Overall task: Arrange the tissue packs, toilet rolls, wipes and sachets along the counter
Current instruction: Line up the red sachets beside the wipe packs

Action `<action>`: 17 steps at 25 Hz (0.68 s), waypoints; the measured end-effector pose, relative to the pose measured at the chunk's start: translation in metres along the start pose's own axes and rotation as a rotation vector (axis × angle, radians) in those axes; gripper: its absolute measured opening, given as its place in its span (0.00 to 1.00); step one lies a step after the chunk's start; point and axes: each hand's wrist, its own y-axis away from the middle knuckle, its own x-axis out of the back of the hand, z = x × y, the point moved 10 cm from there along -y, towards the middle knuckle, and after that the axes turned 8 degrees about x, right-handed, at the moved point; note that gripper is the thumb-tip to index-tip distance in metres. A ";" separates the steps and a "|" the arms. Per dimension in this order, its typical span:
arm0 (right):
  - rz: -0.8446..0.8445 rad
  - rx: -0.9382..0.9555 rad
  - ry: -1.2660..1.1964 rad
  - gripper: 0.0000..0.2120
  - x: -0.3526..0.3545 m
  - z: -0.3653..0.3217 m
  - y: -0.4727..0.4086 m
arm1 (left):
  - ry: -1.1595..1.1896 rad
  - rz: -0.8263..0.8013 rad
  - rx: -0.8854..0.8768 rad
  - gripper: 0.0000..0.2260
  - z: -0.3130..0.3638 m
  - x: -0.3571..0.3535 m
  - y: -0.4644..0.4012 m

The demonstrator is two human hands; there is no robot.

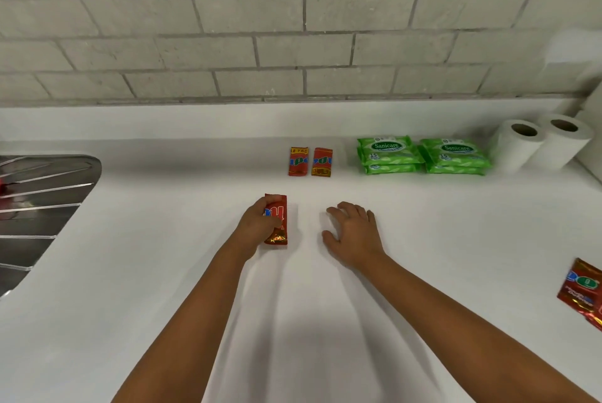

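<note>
My left hand (259,223) grips a red sachet (277,230) at the middle of the white counter (163,272). My right hand (353,228) rests on the counter beside it, fingers loosely spread, holding nothing. Two more red sachets (298,161) (322,162) lie side by side further back. To their right sit two stacks of green wipes packs (389,155) (454,156). Two white toilet rolls (518,145) (562,139) stand at the far right by the wall. Another red sachet (583,290) lies at the right edge of view.
A steel sink drainer (39,204) with ridges takes up the left edge of the counter. A grey brick wall (293,28) runs behind the counter. A white object (573,51), blurred, hangs at the upper right.
</note>
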 end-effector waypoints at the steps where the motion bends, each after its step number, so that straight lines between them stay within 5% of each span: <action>1: 0.019 -0.014 -0.011 0.26 0.003 0.002 -0.009 | 0.002 -0.003 -0.001 0.25 0.005 0.002 -0.007; 17: 0.161 -0.156 -0.030 0.27 0.011 0.043 -0.084 | -0.229 0.154 -0.141 0.22 0.090 0.030 -0.146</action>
